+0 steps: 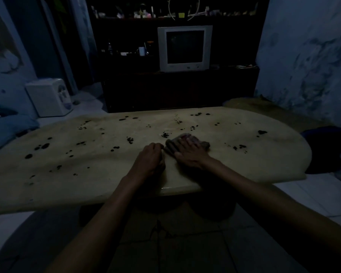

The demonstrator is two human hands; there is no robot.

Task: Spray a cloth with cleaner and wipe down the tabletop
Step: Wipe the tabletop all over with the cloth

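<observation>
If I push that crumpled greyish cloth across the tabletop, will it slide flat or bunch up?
Likely floppy: the crumpled greyish cloth lies bunched under the right hand. It will probably fold without flat pressure, though the glossy beige tabletop should let it slide.

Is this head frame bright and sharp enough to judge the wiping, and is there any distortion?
Head view: very dim with a blue cast, yet the right hand lies flat on the grey cloth readably; the left hand is curled, its contents lost in shadow; wide-angle bowing curves the beige oval tabletop; mild glare on its near edge.
</observation>
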